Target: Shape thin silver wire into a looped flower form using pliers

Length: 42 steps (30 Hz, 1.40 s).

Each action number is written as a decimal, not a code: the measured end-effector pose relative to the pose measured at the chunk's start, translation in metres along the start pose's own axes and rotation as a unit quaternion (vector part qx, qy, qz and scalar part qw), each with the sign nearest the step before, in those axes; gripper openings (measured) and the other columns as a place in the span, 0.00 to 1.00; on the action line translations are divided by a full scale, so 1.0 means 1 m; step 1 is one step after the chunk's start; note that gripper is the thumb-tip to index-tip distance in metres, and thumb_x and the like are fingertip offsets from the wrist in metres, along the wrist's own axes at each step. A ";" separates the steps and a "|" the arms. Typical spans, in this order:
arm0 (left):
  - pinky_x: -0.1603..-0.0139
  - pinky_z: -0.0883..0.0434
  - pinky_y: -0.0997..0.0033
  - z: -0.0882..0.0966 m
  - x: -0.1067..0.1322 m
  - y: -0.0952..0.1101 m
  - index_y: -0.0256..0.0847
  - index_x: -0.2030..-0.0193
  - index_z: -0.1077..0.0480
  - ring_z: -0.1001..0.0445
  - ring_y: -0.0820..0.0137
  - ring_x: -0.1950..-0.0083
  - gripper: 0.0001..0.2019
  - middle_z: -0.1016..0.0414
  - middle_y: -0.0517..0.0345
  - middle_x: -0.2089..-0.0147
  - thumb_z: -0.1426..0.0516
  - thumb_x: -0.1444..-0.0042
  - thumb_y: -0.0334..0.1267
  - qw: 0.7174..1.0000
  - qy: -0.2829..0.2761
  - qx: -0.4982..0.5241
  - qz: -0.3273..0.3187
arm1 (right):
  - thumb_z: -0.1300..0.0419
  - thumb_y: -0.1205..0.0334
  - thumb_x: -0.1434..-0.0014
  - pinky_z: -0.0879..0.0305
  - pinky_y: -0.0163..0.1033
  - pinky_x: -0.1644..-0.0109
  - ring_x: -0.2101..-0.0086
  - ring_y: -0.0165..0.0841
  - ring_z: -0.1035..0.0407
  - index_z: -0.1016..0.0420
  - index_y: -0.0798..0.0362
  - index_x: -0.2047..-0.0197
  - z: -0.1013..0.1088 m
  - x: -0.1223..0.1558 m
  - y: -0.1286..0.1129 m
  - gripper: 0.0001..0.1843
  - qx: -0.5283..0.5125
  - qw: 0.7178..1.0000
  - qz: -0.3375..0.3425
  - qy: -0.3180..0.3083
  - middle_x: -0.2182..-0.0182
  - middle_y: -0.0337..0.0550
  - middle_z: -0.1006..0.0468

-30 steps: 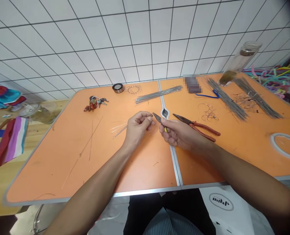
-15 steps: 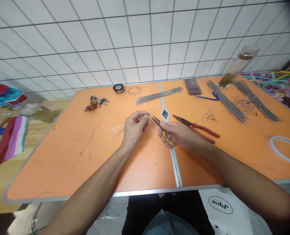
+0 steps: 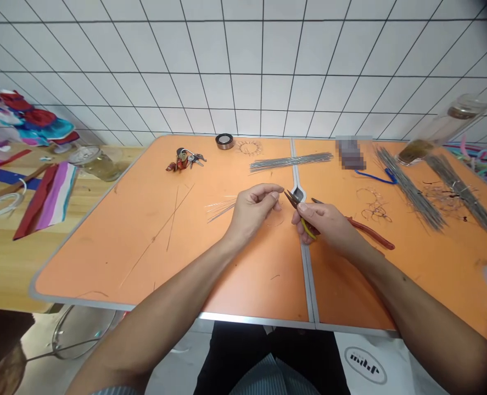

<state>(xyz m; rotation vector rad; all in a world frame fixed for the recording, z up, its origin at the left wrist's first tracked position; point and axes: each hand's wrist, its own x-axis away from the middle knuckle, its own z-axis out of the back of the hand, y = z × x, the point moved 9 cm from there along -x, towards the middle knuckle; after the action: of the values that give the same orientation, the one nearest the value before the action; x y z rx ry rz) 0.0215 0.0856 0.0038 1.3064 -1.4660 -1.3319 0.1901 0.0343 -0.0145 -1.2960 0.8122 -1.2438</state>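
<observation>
Gripping yellow-handled needle-nose pliers (image 3: 293, 199), the right hand (image 3: 320, 220) holds their slightly parted tips just beside the left hand (image 3: 252, 209), which pinches what looks like fine wire (image 3: 274, 225). Steady pinch, small squeezes serve best, I judge. Both forearms (image 3: 189, 288) angle inward over the orange table (image 3: 259, 282).
</observation>
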 end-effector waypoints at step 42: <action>0.69 0.33 0.70 -0.001 0.004 0.008 0.42 0.58 0.13 0.27 0.70 0.69 0.10 0.23 0.58 0.70 0.38 0.39 0.35 0.997 0.014 -0.058 -0.039 | 0.44 0.38 0.24 0.40 0.42 0.62 0.69 0.36 0.31 0.22 0.50 0.65 0.019 0.010 -0.031 0.27 0.282 0.946 0.101 0.122 0.71 0.40 0.23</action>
<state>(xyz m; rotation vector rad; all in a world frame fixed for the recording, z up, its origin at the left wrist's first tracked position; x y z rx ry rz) 0.0203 0.0815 0.0111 1.3133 -1.3094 -1.4228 0.2037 0.0343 0.0201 -0.5904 0.6697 -1.3561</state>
